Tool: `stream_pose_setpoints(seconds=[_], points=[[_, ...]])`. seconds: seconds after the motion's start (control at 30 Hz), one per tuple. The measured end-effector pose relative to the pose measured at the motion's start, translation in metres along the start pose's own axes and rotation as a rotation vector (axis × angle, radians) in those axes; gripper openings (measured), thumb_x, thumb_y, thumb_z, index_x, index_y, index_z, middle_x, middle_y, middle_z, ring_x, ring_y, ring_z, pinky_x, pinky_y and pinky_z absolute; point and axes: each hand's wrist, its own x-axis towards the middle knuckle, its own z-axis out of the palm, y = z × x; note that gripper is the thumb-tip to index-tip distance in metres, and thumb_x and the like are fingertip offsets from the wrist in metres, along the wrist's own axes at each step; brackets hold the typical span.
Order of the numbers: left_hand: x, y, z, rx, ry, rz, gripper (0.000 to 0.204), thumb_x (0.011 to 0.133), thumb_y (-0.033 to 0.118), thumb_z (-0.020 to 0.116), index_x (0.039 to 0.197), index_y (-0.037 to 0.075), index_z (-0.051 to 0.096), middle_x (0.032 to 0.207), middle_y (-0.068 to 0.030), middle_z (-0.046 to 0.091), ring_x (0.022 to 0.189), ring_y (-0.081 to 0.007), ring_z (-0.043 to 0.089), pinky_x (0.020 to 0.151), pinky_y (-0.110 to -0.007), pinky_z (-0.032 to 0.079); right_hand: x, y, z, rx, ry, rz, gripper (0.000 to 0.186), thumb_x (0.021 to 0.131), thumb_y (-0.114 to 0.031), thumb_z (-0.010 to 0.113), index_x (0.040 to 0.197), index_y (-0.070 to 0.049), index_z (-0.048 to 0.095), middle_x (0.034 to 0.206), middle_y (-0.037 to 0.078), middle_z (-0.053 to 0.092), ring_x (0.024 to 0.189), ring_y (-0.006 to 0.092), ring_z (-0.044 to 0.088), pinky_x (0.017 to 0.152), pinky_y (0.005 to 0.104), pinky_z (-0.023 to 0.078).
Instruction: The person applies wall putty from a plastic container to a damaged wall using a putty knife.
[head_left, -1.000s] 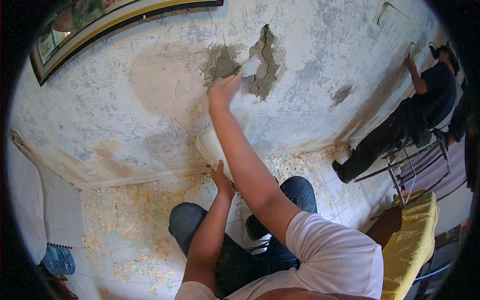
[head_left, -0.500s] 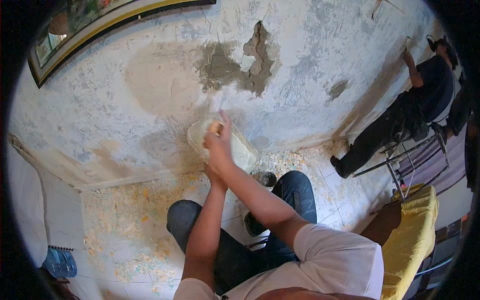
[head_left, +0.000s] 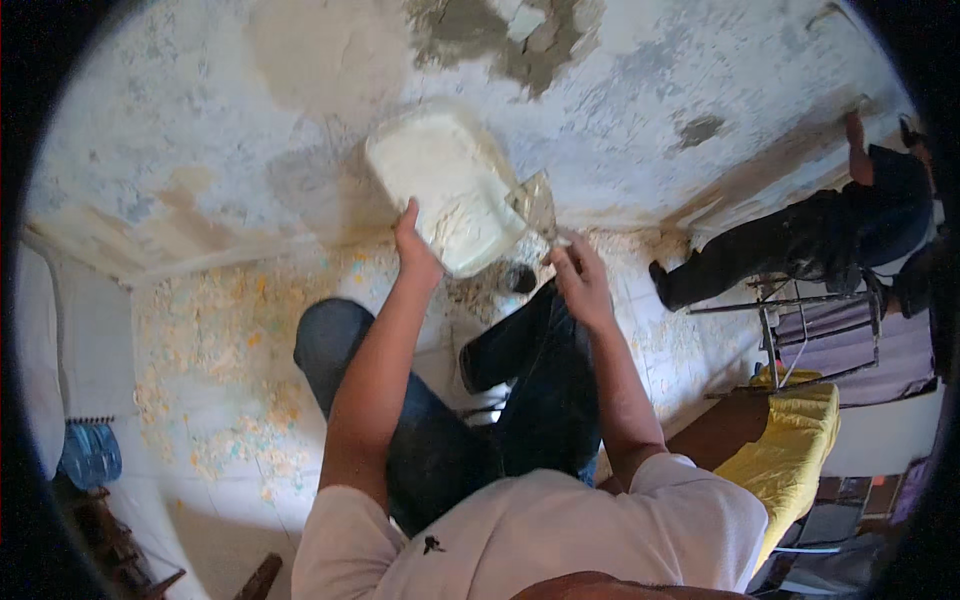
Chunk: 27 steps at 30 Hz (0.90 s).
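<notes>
My left hand (head_left: 415, 245) grips the lower left edge of a pale rectangular tub (head_left: 450, 185) of creamy white paste, tilted in front of the wall. My right hand (head_left: 580, 280) is closed on the handle of a putty knife (head_left: 535, 205), whose smeared blade rests at the tub's right edge. Above them, the mottled wall (head_left: 650, 110) shows a rough grey cracked patch (head_left: 530, 70) with a small white spot inside. A small dark container (head_left: 518, 279) stands on the debris-strewn floor beyond my bent legs.
Another person (head_left: 840, 225) in dark clothes works at the wall on the right, by a metal frame (head_left: 770, 335). Yellow cloth (head_left: 795, 460) covers something at lower right. A blue water bottle (head_left: 92, 455) is at far left, wooden furniture (head_left: 115, 540) below it. Paint flakes (head_left: 230, 360) litter the tiles.
My right hand has come down from the grey wall patch to the tub's right side with the knife. The tub is now more open to view, and my view has tilted downward.
</notes>
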Motion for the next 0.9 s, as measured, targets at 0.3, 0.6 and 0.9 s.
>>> stream_pose_setpoints(seconds=[0.3, 0.6, 0.9], points=[[0.004, 0.000, -0.017, 0.030, 0.007, 0.052, 0.056, 0.094, 0.035, 0.050, 0.135, -0.001, 0.040, 0.126, -0.0194, 0.055, 0.110, -0.0351, 0.059, 0.095, -0.046, 0.048, 0.006, 0.012, 0.029, -0.529, -0.025, -0.368, 0.041, 0.090, -0.006, 0.057, 0.131, -0.008, 0.053, 0.069, 0.015, 0.059, 0.055, 0.0222, 0.053, 0.057, 0.0309, 0.045], [0.037, 0.005, -0.055, 0.166, 0.093, 0.175, 0.050, 0.091, 0.022, 0.056, 0.133, -0.001, 0.041, 0.121, -0.0173, 0.056, 0.104, -0.0312, 0.061, 0.088, -0.043, 0.052, 0.004, 0.033, 0.046, -0.126, -0.272, -0.015, 0.040, 0.091, -0.008, 0.055, 0.132, -0.004, 0.054, 0.068, 0.007, 0.059, 0.056, 0.0133, 0.051, 0.059, 0.0293, 0.047], [0.034, -0.007, -0.056, 0.228, 0.135, 0.203, 0.051, 0.089, 0.017, 0.058, 0.134, -0.002, 0.041, 0.124, -0.0173, 0.054, 0.110, -0.0302, 0.058, 0.090, -0.042, 0.049, -0.004, 0.033, 0.054, 0.614, -0.334, 0.602, 0.042, 0.095, -0.011, 0.046, 0.137, -0.004, 0.045, 0.074, 0.008, 0.059, 0.038, 0.0063, 0.038, 0.033, 0.0192, 0.031]])
